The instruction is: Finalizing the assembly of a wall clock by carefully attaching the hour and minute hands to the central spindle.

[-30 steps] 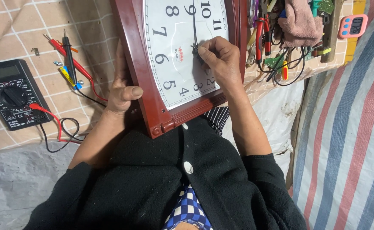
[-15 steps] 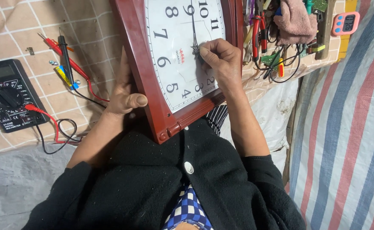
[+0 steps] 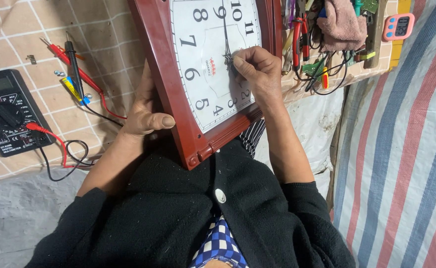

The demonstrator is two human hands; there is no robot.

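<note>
A square wall clock (image 3: 198,74) with a dark red frame and white dial leans against my body, its lower corner on my black cardigan. My left hand (image 3: 146,116) grips the frame's left edge, thumb on the front. My right hand (image 3: 255,67) rests on the dial, fingertips pinched at the black hands (image 3: 226,47) near the centre. Whether the fingers hold a hand or only touch it is hard to see.
A black multimeter (image 3: 4,111) with red and black leads (image 3: 74,64) lies on the tiled surface at left. Pliers, wires and small tools (image 3: 312,54), a pink cloth (image 3: 342,25) and a pink timer (image 3: 397,26) crowd the bench at right. Striped fabric (image 3: 406,149) hangs at the right.
The clock sits slightly lower and more to the left in view. My right fingers stay pinched at the dial's centre; my left hand keeps its grip.
</note>
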